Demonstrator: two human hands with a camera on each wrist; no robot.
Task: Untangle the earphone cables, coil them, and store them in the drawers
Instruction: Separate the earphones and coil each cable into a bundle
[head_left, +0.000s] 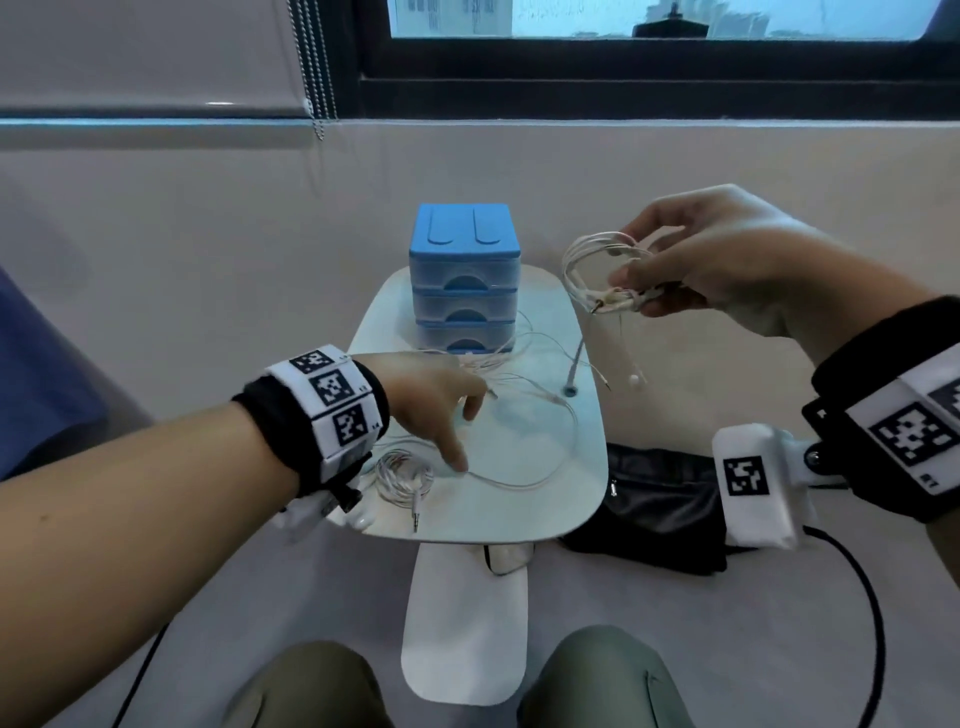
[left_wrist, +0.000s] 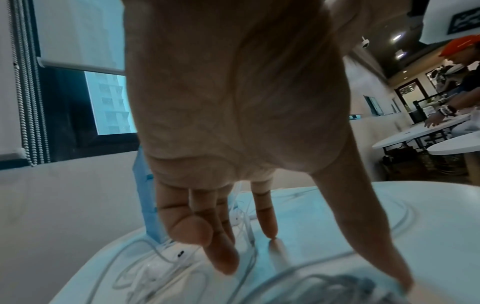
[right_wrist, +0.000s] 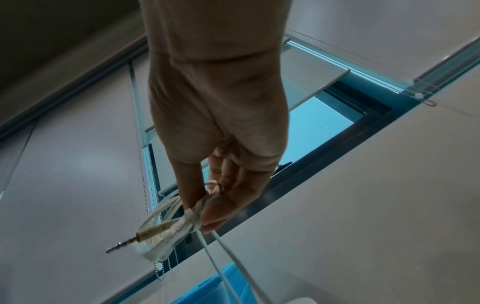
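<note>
The blue drawer unit (head_left: 464, 275) stands at the far end of the small white table (head_left: 582, 499), all three drawers pushed in. To its right and raised above the tabletop, the right hand (head_left: 722, 260) pinches a coiled white earphone cable (head_left: 597, 270) between thumb and fingers, the jack plug (right_wrist: 124, 242) sticking out and loose ends dangling. In front of the unit, the left hand (head_left: 436, 405) reaches down with fingers spread and relaxed, fingertips (left_wrist: 270, 232) touching the tabletop among loose white cables (head_left: 524, 467). Nearer the table's front edge, left of the unit, lies a second coiled earphone (head_left: 405, 478).
</note>
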